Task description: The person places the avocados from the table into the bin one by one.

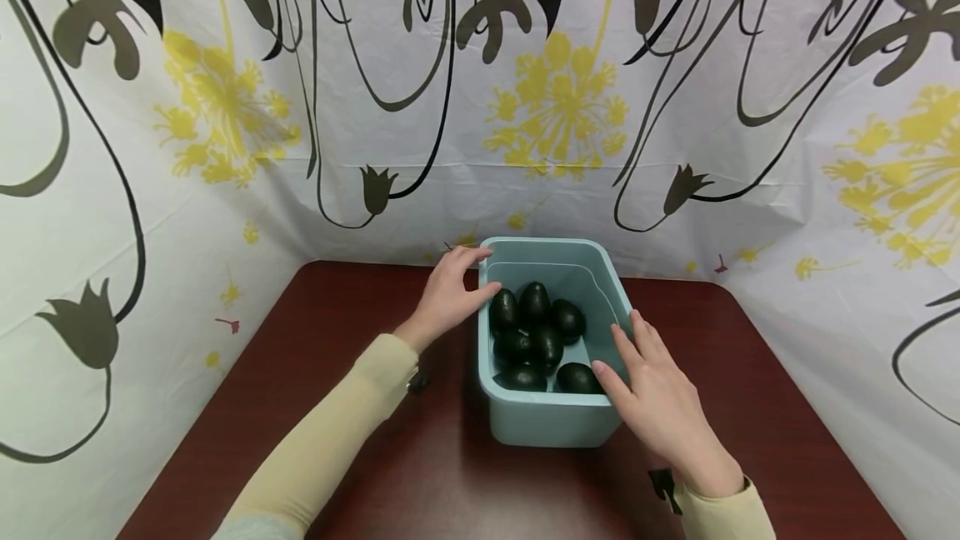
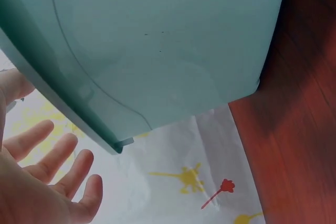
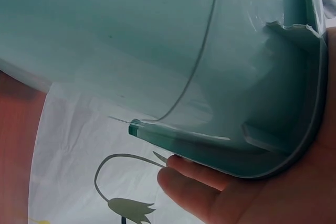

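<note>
A light teal plastic bin (image 1: 551, 425) stands on the table, holding several dark, glossy avocados (image 1: 535, 302). My left hand (image 1: 448, 294) is at the bin's left rim, with its thumb reaching over the edge close to the avocados. In the left wrist view, the loosely spread fingers (image 2: 63, 153) lie outside the rim, apart from the bin's wall. Across from it, my right hand (image 1: 663, 394) rests along the right rim near the front corner, fingers extended. Seen from the right wrist, its fingertips (image 3: 181, 182) lie just under the rim's lip. Both hands hold no avocado.
The dark red-brown wooden table (image 1: 360, 490) has rounded back corners. A white curtain (image 1: 420, 132) printed with yellow and grey flowers hangs behind the table and along both sides, close behind the bin.
</note>
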Demonstrator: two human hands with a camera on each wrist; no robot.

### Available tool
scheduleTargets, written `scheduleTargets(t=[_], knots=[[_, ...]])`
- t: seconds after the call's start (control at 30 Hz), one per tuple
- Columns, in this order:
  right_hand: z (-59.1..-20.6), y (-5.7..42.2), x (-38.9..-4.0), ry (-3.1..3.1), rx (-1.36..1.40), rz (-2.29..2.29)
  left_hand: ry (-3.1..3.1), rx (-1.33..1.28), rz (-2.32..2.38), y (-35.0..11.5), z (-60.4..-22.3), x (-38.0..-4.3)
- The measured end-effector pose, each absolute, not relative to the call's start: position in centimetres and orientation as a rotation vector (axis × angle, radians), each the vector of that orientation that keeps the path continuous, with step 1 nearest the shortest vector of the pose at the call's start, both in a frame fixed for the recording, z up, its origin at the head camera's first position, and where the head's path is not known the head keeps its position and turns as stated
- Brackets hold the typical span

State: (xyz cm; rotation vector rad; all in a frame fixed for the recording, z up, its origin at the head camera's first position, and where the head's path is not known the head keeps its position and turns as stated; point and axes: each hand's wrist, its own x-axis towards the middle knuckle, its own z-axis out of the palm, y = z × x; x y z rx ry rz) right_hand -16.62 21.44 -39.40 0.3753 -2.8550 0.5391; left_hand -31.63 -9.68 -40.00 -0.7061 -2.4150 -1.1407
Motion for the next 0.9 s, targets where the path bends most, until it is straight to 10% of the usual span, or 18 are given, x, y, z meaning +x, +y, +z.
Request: scheduleTargets(t=[0.9], knots=[[-36.5, 21.9, -16.2, -2.958, 0.434, 0.634, -2.480, -0.786, -0.985, -12.7, -38.6, -25.8]])
